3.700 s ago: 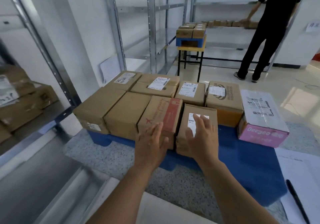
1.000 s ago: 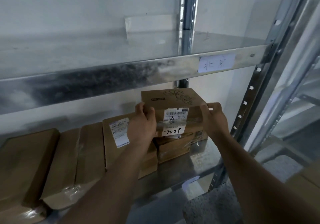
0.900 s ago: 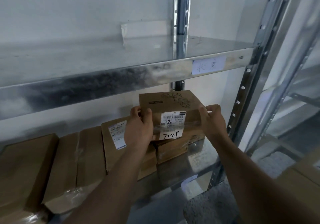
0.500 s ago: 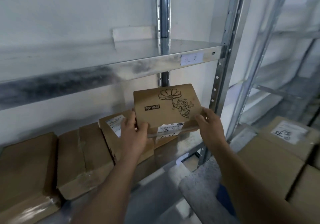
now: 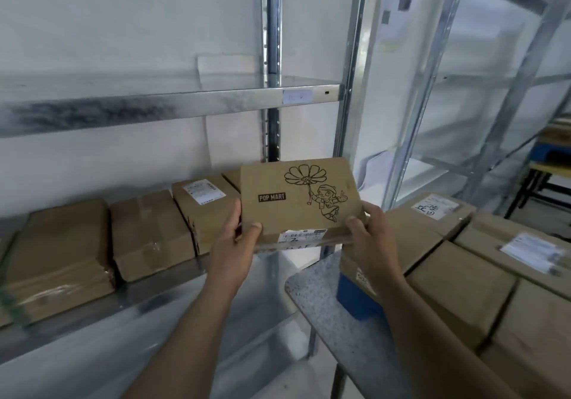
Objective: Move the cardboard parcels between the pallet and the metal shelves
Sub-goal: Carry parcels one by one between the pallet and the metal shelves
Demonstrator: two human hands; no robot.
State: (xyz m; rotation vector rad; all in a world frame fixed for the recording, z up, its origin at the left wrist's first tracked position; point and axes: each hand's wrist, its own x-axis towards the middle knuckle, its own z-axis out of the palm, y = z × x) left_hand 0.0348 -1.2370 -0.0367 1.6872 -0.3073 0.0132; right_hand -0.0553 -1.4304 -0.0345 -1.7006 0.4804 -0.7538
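- We hold a flat brown cardboard parcel printed with "POP MART" and a line drawing of a flower and a small figure (image 5: 298,196) with both hands, in the air in front of the shelf.
- Our left hand (image 5: 236,245) grasps its near left corner, with the thumb on the top face and the fingers below.
- Our right hand (image 5: 369,242) grasps its near right corner in the same way, thumb on top.
- The parcel is tilted, its far edge higher, and a white barcode label (image 5: 304,235) shows on its near side.
- At 9 o'clock from the parcel, a row of plain brown cardboard boxes (image 5: 148,231) stands side by side on the lower grey metal shelf board (image 5: 102,302); the box nearest our left hand carries a white label.
- At 12 o'clock, the upper metal shelf board (image 5: 173,106) has a small pale tag near its right end, beside the perforated steel upright (image 5: 350,95).
- At 3 to 4 o'clock, more brown cardboard boxes with white labels (image 5: 469,272) lie close together on a blue plastic pallet (image 5: 355,299).
- The pallet rests on a grey speckled tabletop (image 5: 327,293).
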